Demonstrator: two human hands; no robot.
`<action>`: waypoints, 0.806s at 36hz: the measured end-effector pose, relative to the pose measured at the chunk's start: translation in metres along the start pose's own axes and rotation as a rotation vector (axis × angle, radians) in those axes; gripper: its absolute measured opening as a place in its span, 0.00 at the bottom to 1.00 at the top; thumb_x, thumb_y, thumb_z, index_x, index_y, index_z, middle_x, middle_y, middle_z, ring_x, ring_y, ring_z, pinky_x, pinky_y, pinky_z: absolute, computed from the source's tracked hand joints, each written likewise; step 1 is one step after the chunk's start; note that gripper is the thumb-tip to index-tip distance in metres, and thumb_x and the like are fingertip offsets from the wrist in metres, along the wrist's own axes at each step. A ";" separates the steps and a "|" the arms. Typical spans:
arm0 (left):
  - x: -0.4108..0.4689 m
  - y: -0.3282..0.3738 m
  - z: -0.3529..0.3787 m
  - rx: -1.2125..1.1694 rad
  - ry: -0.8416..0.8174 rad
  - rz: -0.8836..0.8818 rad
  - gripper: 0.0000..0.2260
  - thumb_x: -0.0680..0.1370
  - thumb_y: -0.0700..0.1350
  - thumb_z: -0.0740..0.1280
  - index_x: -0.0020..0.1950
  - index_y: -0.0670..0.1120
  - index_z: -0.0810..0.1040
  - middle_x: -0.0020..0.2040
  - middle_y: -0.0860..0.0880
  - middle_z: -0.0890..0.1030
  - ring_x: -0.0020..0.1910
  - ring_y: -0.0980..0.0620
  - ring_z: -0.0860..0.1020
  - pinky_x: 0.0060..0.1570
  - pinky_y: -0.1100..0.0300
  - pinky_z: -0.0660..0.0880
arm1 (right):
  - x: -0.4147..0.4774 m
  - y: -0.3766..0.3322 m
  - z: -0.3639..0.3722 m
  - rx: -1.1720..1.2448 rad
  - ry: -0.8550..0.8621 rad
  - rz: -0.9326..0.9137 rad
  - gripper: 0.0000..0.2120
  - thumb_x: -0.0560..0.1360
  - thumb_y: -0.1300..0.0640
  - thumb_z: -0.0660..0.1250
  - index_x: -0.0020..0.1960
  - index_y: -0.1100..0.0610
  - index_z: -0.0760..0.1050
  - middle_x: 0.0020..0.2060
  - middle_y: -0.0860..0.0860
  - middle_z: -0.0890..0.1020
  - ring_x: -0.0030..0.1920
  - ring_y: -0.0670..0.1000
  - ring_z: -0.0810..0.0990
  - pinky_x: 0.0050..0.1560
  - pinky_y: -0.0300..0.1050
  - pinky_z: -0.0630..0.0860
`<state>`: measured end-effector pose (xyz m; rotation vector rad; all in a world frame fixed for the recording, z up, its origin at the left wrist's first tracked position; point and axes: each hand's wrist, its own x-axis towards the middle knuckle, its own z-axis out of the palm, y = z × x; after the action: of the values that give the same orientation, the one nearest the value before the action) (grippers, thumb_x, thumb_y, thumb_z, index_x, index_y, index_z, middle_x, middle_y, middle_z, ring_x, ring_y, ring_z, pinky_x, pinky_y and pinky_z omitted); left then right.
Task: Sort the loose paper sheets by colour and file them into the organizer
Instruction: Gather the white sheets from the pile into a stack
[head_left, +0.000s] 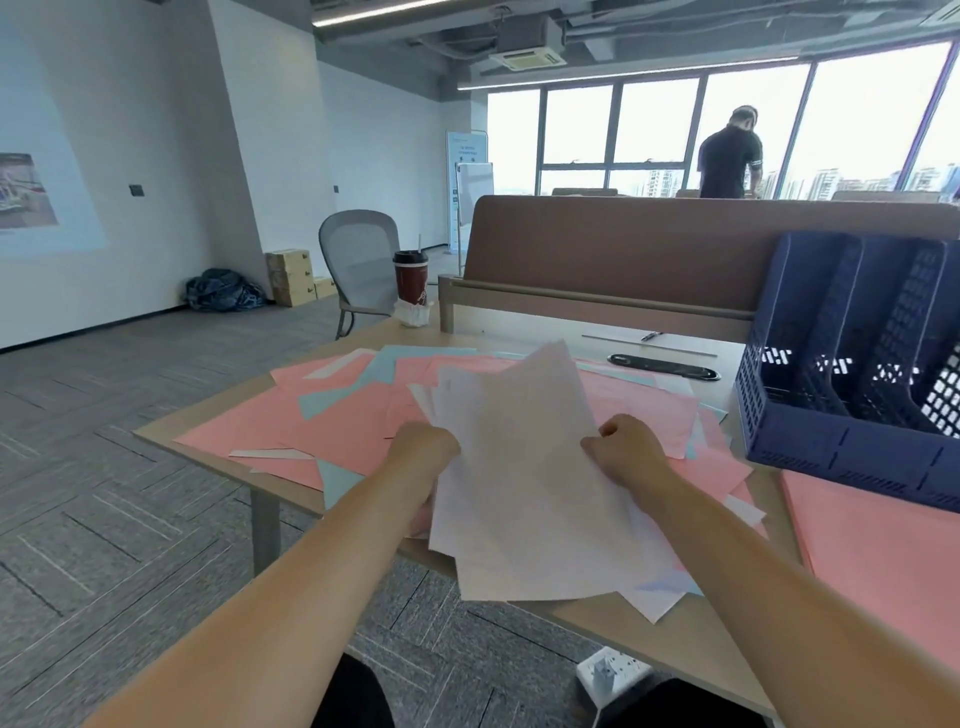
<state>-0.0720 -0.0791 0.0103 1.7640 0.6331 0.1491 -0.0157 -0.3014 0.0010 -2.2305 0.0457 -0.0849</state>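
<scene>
Between your left hand (426, 447) and right hand (631, 449), a stack of white sheets (519, 467) is held with its far end tipped up off the counter (691, 642). Each hand grips one long edge, your left fingers tucked out of sight beneath the paper and your right thumb pinching down on top. The stack's long axis runs away from you, leaning slightly left.

Under and beyond your hands, loose pink sheets (249, 431) and blue sheets (332, 400) lie spread and overlapping. A separate pink pile (883, 545) sits just right of your right forearm.

The dark blue organizer (831, 447) stands right of and beyond your right hand, the nearer of the two. Its upright slots show no paper. Filing the white stack would likely mean swinging it rightward and turning it on edge to match a slot.
</scene>
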 end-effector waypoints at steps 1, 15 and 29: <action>0.006 0.000 -0.002 -0.017 -0.006 0.049 0.06 0.75 0.32 0.66 0.50 0.36 0.78 0.55 0.33 0.80 0.52 0.37 0.80 0.49 0.50 0.75 | -0.001 0.000 -0.001 0.064 0.006 0.020 0.05 0.72 0.61 0.69 0.42 0.59 0.73 0.39 0.54 0.76 0.41 0.55 0.74 0.41 0.44 0.69; -0.013 0.058 -0.041 -0.106 -0.120 0.522 0.13 0.75 0.40 0.66 0.53 0.56 0.80 0.53 0.47 0.84 0.49 0.41 0.82 0.52 0.48 0.76 | 0.015 -0.046 -0.041 0.722 -0.138 -0.043 0.13 0.73 0.70 0.67 0.56 0.61 0.80 0.48 0.59 0.86 0.47 0.60 0.86 0.48 0.58 0.83; -0.009 0.083 -0.029 -0.398 -0.097 0.616 0.11 0.75 0.39 0.72 0.54 0.53 0.78 0.48 0.54 0.84 0.46 0.56 0.83 0.45 0.63 0.79 | -0.001 -0.064 -0.045 0.654 -0.036 -0.302 0.13 0.70 0.56 0.77 0.53 0.54 0.83 0.46 0.49 0.87 0.47 0.51 0.86 0.54 0.54 0.82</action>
<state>-0.0632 -0.0717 0.0982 1.5125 -0.0336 0.5688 -0.0203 -0.2972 0.0793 -1.5691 -0.2993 -0.1935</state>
